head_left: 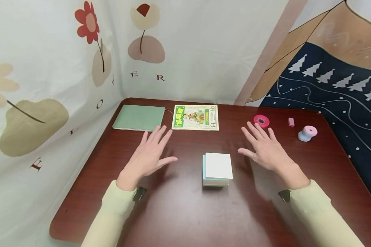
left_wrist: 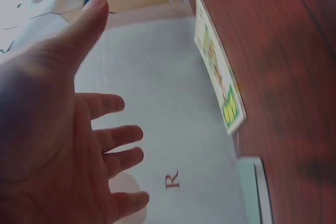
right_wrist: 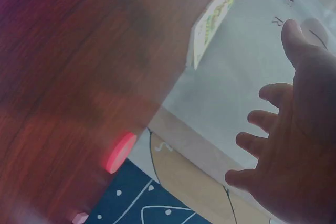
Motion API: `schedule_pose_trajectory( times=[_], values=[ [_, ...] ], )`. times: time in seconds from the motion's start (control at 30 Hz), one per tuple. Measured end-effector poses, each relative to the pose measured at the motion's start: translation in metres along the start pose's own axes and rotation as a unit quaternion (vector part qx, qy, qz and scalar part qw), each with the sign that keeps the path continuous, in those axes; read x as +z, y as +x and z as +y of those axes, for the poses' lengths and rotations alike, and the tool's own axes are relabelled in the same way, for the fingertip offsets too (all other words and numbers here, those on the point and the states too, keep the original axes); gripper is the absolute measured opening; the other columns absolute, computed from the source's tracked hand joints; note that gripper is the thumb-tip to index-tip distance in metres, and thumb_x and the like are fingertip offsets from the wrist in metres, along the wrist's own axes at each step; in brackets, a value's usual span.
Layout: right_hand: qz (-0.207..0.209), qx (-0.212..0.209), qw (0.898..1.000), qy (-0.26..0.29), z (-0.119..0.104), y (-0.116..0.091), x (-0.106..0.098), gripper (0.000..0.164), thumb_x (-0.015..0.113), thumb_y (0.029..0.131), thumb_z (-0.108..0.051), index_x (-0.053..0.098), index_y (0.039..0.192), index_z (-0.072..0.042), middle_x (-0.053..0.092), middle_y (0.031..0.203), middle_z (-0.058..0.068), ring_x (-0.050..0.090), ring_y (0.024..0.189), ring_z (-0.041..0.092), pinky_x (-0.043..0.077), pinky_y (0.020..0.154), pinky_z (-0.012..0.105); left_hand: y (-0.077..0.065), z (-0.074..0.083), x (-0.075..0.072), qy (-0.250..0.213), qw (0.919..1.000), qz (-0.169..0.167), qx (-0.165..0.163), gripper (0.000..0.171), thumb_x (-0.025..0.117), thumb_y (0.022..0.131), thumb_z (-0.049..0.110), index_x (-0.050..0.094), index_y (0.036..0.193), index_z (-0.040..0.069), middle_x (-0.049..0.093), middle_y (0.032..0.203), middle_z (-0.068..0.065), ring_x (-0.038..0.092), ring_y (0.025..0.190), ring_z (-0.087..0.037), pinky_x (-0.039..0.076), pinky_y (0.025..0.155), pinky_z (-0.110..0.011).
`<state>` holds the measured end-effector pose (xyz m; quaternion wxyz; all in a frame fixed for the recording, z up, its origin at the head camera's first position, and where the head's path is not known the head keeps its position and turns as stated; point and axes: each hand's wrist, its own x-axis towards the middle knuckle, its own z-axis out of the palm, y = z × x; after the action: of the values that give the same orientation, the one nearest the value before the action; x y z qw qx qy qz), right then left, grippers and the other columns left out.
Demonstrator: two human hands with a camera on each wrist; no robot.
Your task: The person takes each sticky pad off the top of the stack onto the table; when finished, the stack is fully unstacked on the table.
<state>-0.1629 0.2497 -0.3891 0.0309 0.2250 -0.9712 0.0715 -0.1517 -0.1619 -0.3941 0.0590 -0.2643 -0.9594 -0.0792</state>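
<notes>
Above the left half of the dark red table, my left hand (head_left: 148,154) is held with its fingers spread and nothing in it. My right hand (head_left: 267,151) mirrors it on the other side, palm down and also holding nothing. Between the two hands sits a small stack of paper blocks (head_left: 218,166), white on top with a light blue layer under it. Beyond the left fingertips lies a green notebook (head_left: 139,117). A booklet with a green and yellow illustrated cover (head_left: 195,117) is to its right. Just past the right fingertips is a pink-red ring-shaped roll (head_left: 261,120).
At the right back lie a small pink block (head_left: 291,122) and a white and pink spool-shaped object (head_left: 307,133). A printed curtain (head_left: 204,51) hangs right behind the table (head_left: 185,219) and along its left side.
</notes>
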Motion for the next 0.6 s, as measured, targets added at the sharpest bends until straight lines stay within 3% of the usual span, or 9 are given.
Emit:
schedule_pose_trajectory(
  times=[0.1, 0.2, 0.3, 0.4, 0.47, 0.6],
  values=[
    [-0.005, 0.004, 1.0, 0.023, -0.001, -0.001, -0.005, 0.082, 0.053, 0.093, -0.061, 0.027, 0.156, -0.015, 0.018, 0.161, 0.012, 0.009, 0.148, 0.033, 0.002, 0.114, 0.061, 0.001, 0.009, 0.002, -0.07, 0.9973, -0.012, 0.021, 0.095, 0.048, 0.088, 0.072, 0.017, 0.158, 0.016, 0.018, 0.161, -0.011, 0.013, 0.148, -0.03, 0.014, 0.115, -0.056],
    [-0.011, -0.003, 0.998, 0.055, -0.007, -0.002, -0.01, 0.08, 0.053, 0.093, -0.061, 0.028, 0.156, -0.018, 0.017, 0.162, 0.009, 0.009, 0.148, 0.031, 0.002, 0.115, 0.059, 0.001, 0.022, 0.007, -0.163, 0.9856, -0.022, 0.04, 0.091, 0.051, 0.088, 0.071, 0.016, 0.158, 0.025, 0.021, 0.16, -0.002, 0.019, 0.146, -0.022, 0.023, 0.114, -0.05],
    [-0.012, -0.024, 0.995, 0.092, -0.017, -0.003, -0.014, 0.079, 0.058, 0.092, -0.057, 0.03, 0.155, -0.018, 0.019, 0.162, 0.008, 0.012, 0.148, 0.031, 0.005, 0.116, 0.057, -0.001, 0.04, 0.015, -0.263, 0.9632, -0.035, 0.044, 0.09, 0.063, 0.086, 0.062, 0.016, 0.156, 0.034, 0.025, 0.157, 0.006, 0.025, 0.142, -0.013, 0.032, 0.11, -0.048],
    [-0.014, -0.055, 0.99, 0.127, -0.031, -0.003, -0.018, 0.076, 0.064, 0.091, -0.052, 0.035, 0.153, -0.018, 0.024, 0.16, 0.007, 0.018, 0.147, 0.03, 0.013, 0.116, 0.056, 0.001, 0.059, 0.025, -0.347, 0.9357, -0.048, 0.045, 0.097, 0.077, 0.082, 0.048, 0.014, 0.156, 0.036, 0.027, 0.155, 0.008, 0.028, 0.141, -0.013, 0.031, 0.11, -0.051],
    [-0.018, -0.079, 0.985, 0.149, -0.04, -0.005, -0.021, 0.073, 0.065, 0.09, -0.05, 0.039, 0.151, -0.019, 0.028, 0.159, 0.006, 0.022, 0.146, 0.029, 0.02, 0.115, 0.055, 0.003, 0.07, 0.033, -0.391, 0.9178, -0.055, 0.043, 0.103, 0.082, 0.078, 0.04, 0.014, 0.156, 0.036, 0.028, 0.155, 0.007, 0.03, 0.141, -0.016, 0.03, 0.11, -0.052],
    [-0.034, -0.129, 0.975, 0.175, -0.059, -0.01, -0.022, 0.068, 0.063, 0.09, -0.053, 0.046, 0.147, -0.02, 0.033, 0.156, 0.003, 0.029, 0.143, 0.026, 0.034, 0.109, 0.053, 0.006, 0.088, 0.048, -0.439, 0.8957, -0.061, 0.031, 0.108, 0.086, 0.074, 0.039, 0.015, 0.155, 0.035, 0.031, 0.153, 0.005, 0.036, 0.138, -0.025, 0.032, 0.11, -0.049]
  ],
)
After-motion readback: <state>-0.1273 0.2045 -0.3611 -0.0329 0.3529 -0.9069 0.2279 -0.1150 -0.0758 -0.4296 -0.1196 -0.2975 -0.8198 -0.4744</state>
